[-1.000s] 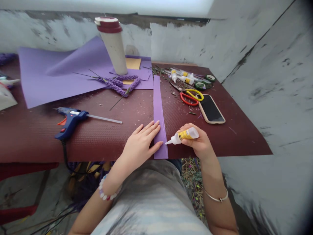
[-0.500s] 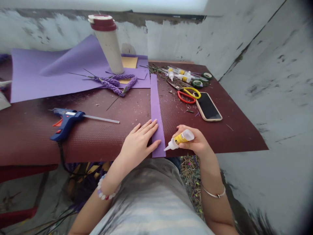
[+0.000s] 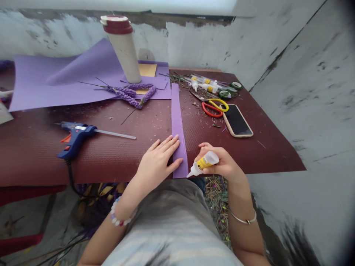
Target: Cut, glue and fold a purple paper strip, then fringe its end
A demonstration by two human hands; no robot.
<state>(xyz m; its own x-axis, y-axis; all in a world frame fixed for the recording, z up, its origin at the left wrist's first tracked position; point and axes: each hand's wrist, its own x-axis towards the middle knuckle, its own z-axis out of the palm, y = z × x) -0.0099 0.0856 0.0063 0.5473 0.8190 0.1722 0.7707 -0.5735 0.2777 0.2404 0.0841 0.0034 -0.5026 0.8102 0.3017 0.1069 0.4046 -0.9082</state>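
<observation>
So the purple paper strip (image 3: pixel 176 114) lies flat on the dark red tabletop (image 3: pixel 263 155), running from the near edge away from the wearer. Left hand (image 3: pixel 156 160) is palm-down across its near half, fingers a bit spread, just pressing, not gripping anything. Right hand (image 3: pixel 222 162), beside the strip's right edge, is wrapped around a small glue bottle (image 3: pixel 204 162), nozzle at the strip's near right corner.

Progress-wise: strip looks cut, and I'd guess gluing that long edge is at its near end. There's a faint line along it, can't tell if that's glue or a crease. Strip's unrolled, nothing attached yet.

Right of the strip: scissors (image 3: pixel 208 100) and smartphone (image 3: pixel 237 121). Left of it: blue glue gun (image 3: pixel 79 138).
</observation>
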